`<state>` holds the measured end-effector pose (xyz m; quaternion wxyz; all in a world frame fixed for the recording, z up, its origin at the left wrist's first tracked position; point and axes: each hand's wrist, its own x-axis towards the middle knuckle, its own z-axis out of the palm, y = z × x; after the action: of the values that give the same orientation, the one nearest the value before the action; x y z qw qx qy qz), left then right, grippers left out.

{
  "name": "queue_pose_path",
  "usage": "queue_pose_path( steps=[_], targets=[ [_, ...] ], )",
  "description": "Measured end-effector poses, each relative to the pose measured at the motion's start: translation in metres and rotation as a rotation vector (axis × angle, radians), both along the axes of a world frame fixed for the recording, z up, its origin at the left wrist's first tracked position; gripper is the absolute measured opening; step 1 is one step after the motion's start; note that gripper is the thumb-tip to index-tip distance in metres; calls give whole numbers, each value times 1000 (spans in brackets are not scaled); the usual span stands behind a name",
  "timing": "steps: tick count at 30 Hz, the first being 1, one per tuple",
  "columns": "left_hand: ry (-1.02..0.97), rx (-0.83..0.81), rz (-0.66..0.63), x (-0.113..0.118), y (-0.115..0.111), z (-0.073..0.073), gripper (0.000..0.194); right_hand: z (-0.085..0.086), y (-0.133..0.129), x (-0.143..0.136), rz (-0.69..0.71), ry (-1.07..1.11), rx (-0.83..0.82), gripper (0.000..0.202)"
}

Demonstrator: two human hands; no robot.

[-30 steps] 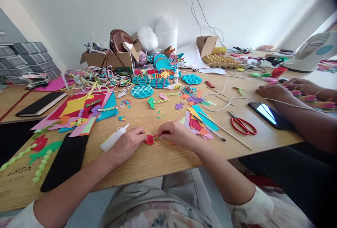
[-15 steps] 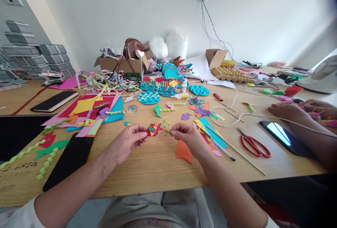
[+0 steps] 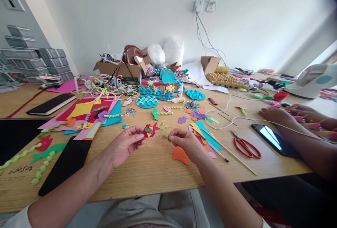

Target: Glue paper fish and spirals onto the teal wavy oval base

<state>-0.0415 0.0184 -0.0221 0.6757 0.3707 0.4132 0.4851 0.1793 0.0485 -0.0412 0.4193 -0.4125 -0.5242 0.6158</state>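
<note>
Over the middle of the table, my left hand [image 3: 129, 141] pinches a red paper fish [image 3: 150, 131] at its left end. Yellow and green pieces mark the fish's body, and its forked tail points right. My right hand [image 3: 182, 140] is closed in a pinch at a small green piece [image 3: 165, 137], close to the fish but apart from it. What exactly the piece is cannot be made out. Tiny yellow and green paper scraps [image 3: 163, 124] lie on the table just beyond both hands. An orange paper piece [image 3: 180, 155] lies below my right hand.
Red-handled scissors [image 3: 246, 147], a wooden stick [image 3: 234, 156] and a phone [image 3: 271, 138] lie to the right, near another person's hands [image 3: 273, 115]. Coloured sheets [image 3: 63, 112] and a black phone-like slab [image 3: 65, 163] lie left. Glue bottles [image 3: 179, 100] and blue discs [image 3: 146, 101] stand beyond.
The camera view has shifted slightly right and up, so things appear lower and further left. Both hands keep their pinches, with the fish and the green piece nearly unchanged.
</note>
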Motion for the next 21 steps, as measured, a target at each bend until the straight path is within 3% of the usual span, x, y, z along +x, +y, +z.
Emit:
queue_pose_path(
  steps=[15,18,21],
  targets=[
    [210,102,-67,7,-2,6,19,2,-4,10,-29,6,-26,25],
    [409,240,-114,8,0,2,7,2,-2,12,-29,-3,-10,25],
    [748,540,-206,7,3,-5,9,1,-1,14,-42,-74,67,21]
  ],
)
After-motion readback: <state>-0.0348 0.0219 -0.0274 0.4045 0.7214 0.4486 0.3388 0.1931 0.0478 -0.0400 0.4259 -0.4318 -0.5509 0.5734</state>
